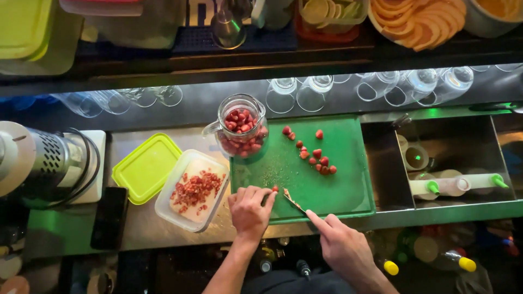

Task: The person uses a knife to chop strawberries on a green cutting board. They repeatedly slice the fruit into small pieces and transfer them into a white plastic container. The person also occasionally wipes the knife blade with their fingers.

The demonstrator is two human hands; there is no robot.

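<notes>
I am pinching a small strawberry (275, 189) under the fingertips of my left hand (249, 209), pressing it against the green cutting board (348, 185) near its front edge; the fingers are curling down over it so only a sliver of red is showing at their tips. My right hand (340, 245) is closing around the handle of a knife (293, 202), forefinger stretching along its back, and the blade is angling up and left so its tip is lying just beside the held berry, to its right. I cannot tell whether the edge is touching the fruit.

Further up the board, a scatter of whole strawberries (316, 155) is lying loose, well apart from both hands. At the board's back left corner a glass jar (242, 128) is standing upright, holding more red berries. Left of my left hand, just off the board, an open clear plastic container (185, 209) is holding chopped red pieces, and beside it a lime-green lid (146, 167) is lying flat on the metal counter (141, 228). A dark phone (109, 218) is resting near the counter's front, below a metal machine (38, 158) at far left. Upturned glasses (305, 92) are lining the shelf behind the board
</notes>
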